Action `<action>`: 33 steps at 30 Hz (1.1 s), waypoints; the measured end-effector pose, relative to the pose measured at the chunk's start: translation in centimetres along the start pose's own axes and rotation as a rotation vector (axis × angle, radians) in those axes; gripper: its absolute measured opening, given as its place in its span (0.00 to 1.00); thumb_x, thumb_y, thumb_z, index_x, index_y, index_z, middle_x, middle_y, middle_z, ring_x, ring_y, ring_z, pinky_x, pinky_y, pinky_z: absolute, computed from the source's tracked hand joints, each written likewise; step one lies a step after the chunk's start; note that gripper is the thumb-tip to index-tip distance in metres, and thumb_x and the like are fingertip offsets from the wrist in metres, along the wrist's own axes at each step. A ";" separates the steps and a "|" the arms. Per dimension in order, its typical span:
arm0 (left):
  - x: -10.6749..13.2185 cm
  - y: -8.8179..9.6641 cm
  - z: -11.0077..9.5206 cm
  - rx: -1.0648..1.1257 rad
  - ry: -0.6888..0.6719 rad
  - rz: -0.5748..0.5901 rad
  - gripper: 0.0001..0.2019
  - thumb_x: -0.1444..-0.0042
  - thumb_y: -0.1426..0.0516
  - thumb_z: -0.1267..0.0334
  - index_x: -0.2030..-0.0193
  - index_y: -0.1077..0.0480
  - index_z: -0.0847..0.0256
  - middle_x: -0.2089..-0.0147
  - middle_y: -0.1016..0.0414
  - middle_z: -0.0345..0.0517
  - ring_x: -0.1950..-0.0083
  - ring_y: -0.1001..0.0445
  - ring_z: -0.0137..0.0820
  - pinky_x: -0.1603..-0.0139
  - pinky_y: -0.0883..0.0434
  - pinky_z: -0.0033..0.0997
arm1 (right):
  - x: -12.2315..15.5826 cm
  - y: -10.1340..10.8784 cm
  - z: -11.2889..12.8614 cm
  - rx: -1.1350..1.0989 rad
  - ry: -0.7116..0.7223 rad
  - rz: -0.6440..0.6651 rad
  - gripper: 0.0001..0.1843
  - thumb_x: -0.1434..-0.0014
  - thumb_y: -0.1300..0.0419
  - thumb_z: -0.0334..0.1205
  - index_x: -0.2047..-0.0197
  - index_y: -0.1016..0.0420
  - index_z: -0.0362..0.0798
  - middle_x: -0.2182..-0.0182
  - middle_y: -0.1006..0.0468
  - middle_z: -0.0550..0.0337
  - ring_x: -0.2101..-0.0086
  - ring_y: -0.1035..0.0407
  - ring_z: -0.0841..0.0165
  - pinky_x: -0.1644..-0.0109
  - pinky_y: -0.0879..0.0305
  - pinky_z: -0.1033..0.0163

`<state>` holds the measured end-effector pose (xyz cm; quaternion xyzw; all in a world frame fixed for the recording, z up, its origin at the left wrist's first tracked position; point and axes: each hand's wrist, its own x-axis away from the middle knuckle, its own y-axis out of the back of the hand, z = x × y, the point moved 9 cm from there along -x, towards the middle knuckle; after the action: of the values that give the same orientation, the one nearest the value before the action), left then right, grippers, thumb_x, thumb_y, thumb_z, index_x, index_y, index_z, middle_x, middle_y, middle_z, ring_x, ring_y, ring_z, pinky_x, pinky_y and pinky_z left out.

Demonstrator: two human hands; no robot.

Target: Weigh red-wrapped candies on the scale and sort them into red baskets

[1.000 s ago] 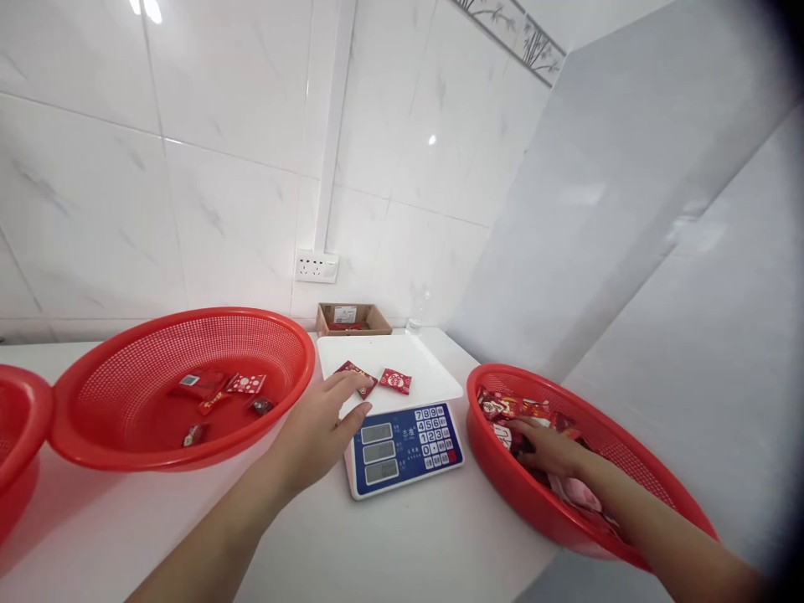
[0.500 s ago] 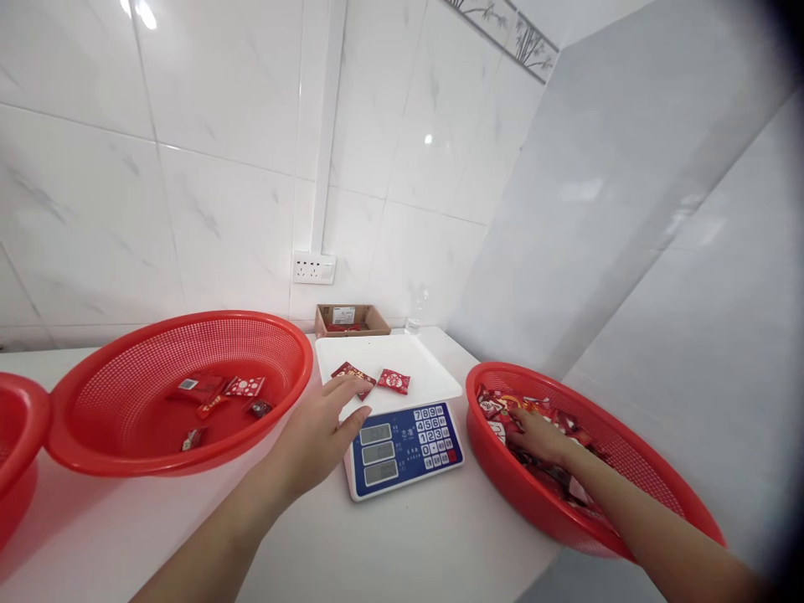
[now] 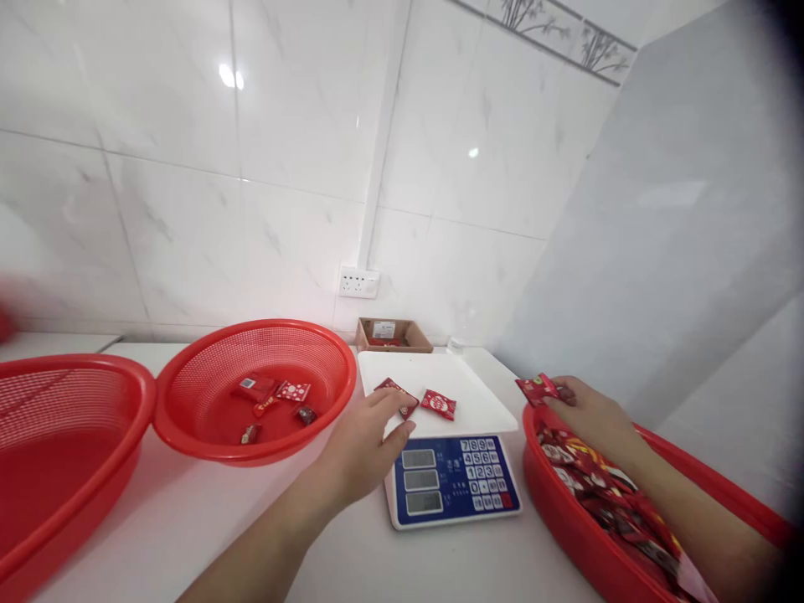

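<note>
My right hand is raised over the near-left rim of the right red basket, its fingers pinching a small red snack packet. Below it, that basket holds a heap of mostly red wrapped snacks. My left hand hovers at the front left of the scale's white tray, fingers and thumb apart. Its fingertips overlap a dark red packet; whether they touch it I cannot tell. Right of that lies a bright red packet. The blue keypad panel of the scale faces me.
To the left stands a red basket with several scattered packets inside. Another red basket adjoins it at the far left. Behind the scale sits a small cardboard box against the tiled wall, below a socket.
My right hand has come up out of the snack heap with a red packet in its fingers. My left hand stays by the scale tray. The view has turned left.
</note>
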<state>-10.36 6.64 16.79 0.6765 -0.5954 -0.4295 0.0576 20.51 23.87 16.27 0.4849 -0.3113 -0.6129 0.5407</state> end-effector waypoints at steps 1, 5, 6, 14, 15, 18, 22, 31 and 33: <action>0.0 0.1 0.0 0.002 0.007 -0.004 0.12 0.41 0.50 0.65 0.51 0.33 0.55 0.48 0.29 0.45 0.48 0.31 0.36 0.48 0.32 0.36 | 0.0 -0.7 2.0 -0.040 0.048 0.007 0.11 0.43 0.50 0.43 0.57 0.34 0.53 0.59 0.22 0.54 0.59 0.29 0.58 0.59 0.37 0.58; 0.1 1.0 0.1 0.007 0.045 -0.037 0.12 0.40 0.50 0.64 0.52 0.32 0.55 0.50 0.29 0.44 0.48 0.31 0.36 0.49 0.32 0.37 | 1.4 -3.9 10.2 -0.136 0.283 0.049 0.10 0.44 0.49 0.43 0.59 0.34 0.54 0.63 0.23 0.59 0.63 0.30 0.62 0.61 0.37 0.59; 0.1 1.3 0.1 0.014 0.051 -0.047 0.11 0.40 0.50 0.65 0.52 0.32 0.55 0.50 0.29 0.44 0.48 0.31 0.36 0.49 0.32 0.37 | 1.9 -4.6 11.9 -0.128 0.327 0.052 0.10 0.44 0.49 0.42 0.59 0.34 0.54 0.64 0.23 0.59 0.64 0.30 0.62 0.62 0.38 0.59; 0.2 2.7 -0.3 0.033 0.031 -0.088 0.12 0.41 0.49 0.66 0.51 0.32 0.55 0.51 0.28 0.43 0.51 0.30 0.34 0.49 0.32 0.35 | 1.4 -8.8 18.1 -0.093 0.385 0.086 0.10 0.43 0.52 0.38 0.59 0.33 0.51 0.60 0.24 0.57 0.62 0.31 0.62 0.63 0.39 0.60; 0.2 2.9 -0.4 0.034 0.028 -0.090 0.12 0.41 0.49 0.66 0.51 0.32 0.55 0.51 0.28 0.43 0.51 0.30 0.33 0.49 0.32 0.34 | 1.3 -9.5 18.2 -0.097 0.396 0.108 0.11 0.43 0.51 0.38 0.59 0.31 0.50 0.60 0.23 0.56 0.61 0.30 0.62 0.61 0.38 0.60; 0.2 3.2 -0.6 0.040 0.018 -0.100 0.13 0.40 0.50 0.66 0.50 0.33 0.54 0.51 0.28 0.43 0.50 0.31 0.33 0.49 0.32 0.34 | 1.3 -11.2 18.4 -0.103 0.458 0.189 0.14 0.45 0.48 0.36 0.56 0.28 0.50 0.56 0.23 0.57 0.56 0.31 0.64 0.52 0.38 0.61; 0.1 2.9 -0.4 0.046 0.018 -0.084 0.13 0.40 0.50 0.65 0.49 0.32 0.55 0.50 0.28 0.45 0.50 0.31 0.34 0.50 0.32 0.34 | 1.8 -12.4 17.9 -0.077 0.496 0.266 0.17 0.44 0.48 0.35 0.53 0.26 0.49 0.53 0.24 0.55 0.53 0.32 0.62 0.47 0.39 0.59; 0.1 2.6 -0.2 0.025 0.025 -0.072 0.11 0.40 0.49 0.66 0.52 0.33 0.54 0.50 0.28 0.41 0.50 0.31 0.33 0.50 0.33 0.33 | 2.4 -12.1 16.5 -0.045 0.519 0.280 0.23 0.45 0.47 0.36 0.45 0.32 0.45 0.47 0.30 0.51 0.48 0.36 0.61 0.44 0.42 0.60; 0.0 2.6 -0.1 0.027 0.030 -0.067 0.11 0.40 0.49 0.66 0.52 0.33 0.54 0.50 0.28 0.41 0.50 0.31 0.33 0.50 0.33 0.34 | 2.3 -11.3 15.6 -0.044 0.496 0.257 0.24 0.44 0.48 0.35 0.44 0.34 0.44 0.46 0.31 0.50 0.48 0.36 0.62 0.43 0.43 0.60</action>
<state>-12.23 5.82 18.36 0.7032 -0.5771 -0.4130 0.0429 2.07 21.91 10.66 0.5647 -0.2152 -0.4086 0.6840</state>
